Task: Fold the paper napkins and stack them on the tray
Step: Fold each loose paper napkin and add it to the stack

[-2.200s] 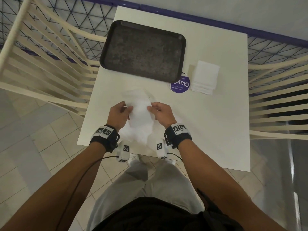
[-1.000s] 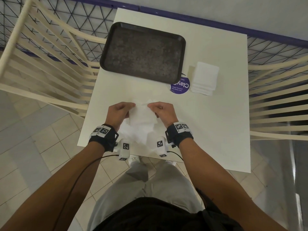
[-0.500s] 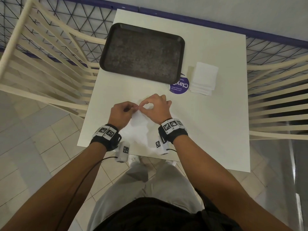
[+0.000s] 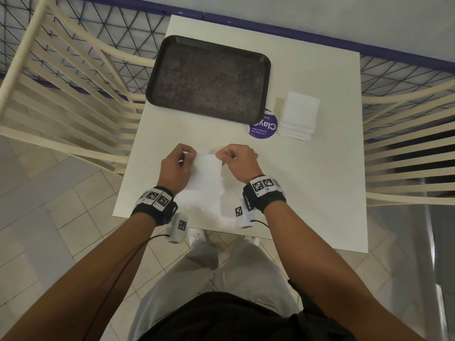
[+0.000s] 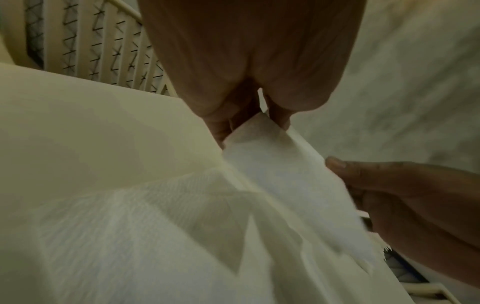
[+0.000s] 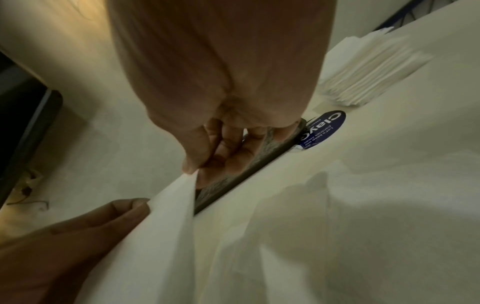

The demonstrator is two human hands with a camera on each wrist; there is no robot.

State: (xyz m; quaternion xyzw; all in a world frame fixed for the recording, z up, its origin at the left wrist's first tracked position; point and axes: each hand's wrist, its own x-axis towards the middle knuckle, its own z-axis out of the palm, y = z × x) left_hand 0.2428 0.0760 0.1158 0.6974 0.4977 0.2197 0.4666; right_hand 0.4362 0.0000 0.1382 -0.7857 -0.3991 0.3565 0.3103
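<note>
Both hands have drawn apart again; the left hand [image 4: 175,168] and right hand [image 4: 237,161] each pinch the thin white paper napkin's [image 4: 206,174] upper corners, creased, draping onto the desk [image 4: 320,193].

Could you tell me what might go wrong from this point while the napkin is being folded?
The napkin is thin and held only by its top corners, the left hand and right hand each pinching one, so a hard pull may tear it. The pinch grip is small, so a corner could slip and skew the fold. The tray holds nothing yet, so the first napkin sets the stack's alignment.

The right hand [image 6: 207,92] pinched a white paper napkin's [image 6: 168,236] upper edge above the pale worktop [image 6: 389,164]; the left hand [image 6: 64,246] held it alongside.
</note>
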